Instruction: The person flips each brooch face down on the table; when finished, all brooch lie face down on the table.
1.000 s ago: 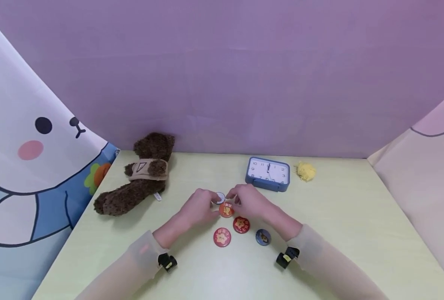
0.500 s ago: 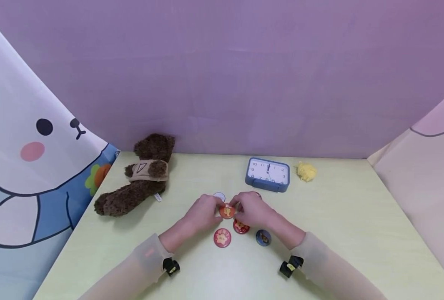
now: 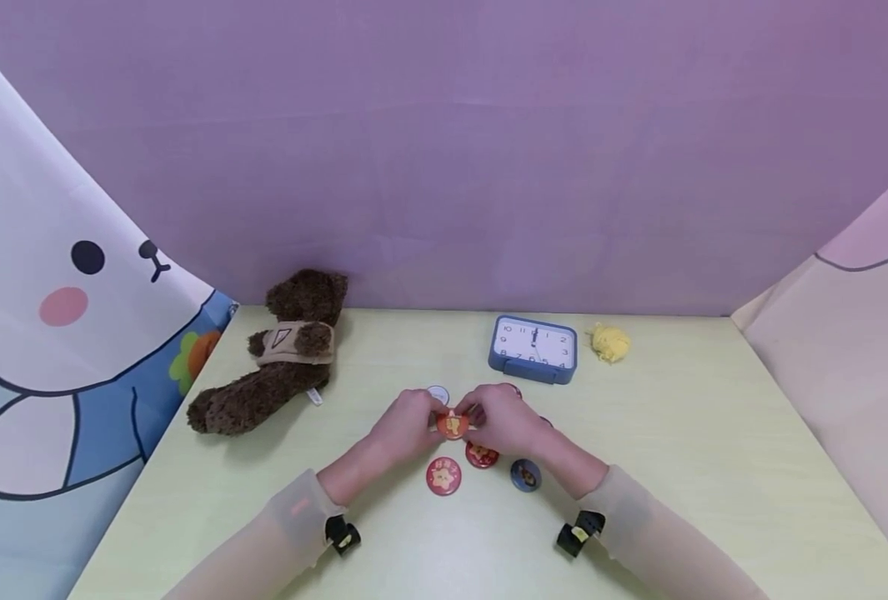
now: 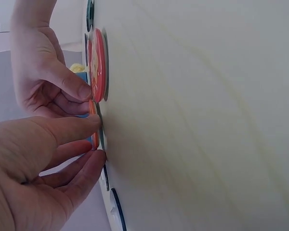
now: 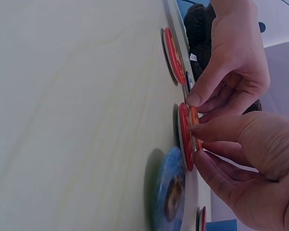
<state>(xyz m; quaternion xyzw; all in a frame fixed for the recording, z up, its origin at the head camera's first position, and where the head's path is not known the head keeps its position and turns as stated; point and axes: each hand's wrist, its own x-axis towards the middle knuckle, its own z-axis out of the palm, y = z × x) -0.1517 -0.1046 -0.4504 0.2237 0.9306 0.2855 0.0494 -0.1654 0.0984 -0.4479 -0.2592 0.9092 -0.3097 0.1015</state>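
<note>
Between hands (image 3: 404,423) (image 3: 505,419), orange badge (image 3: 453,426), possibly tilted

left hand (image 3: 404,423) and right hand (image 3: 507,419) pinch, facing each other.

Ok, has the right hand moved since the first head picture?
Yes: slightly toward the person, away from the blue clock; the right hand now sits lower against the clock.
</note>
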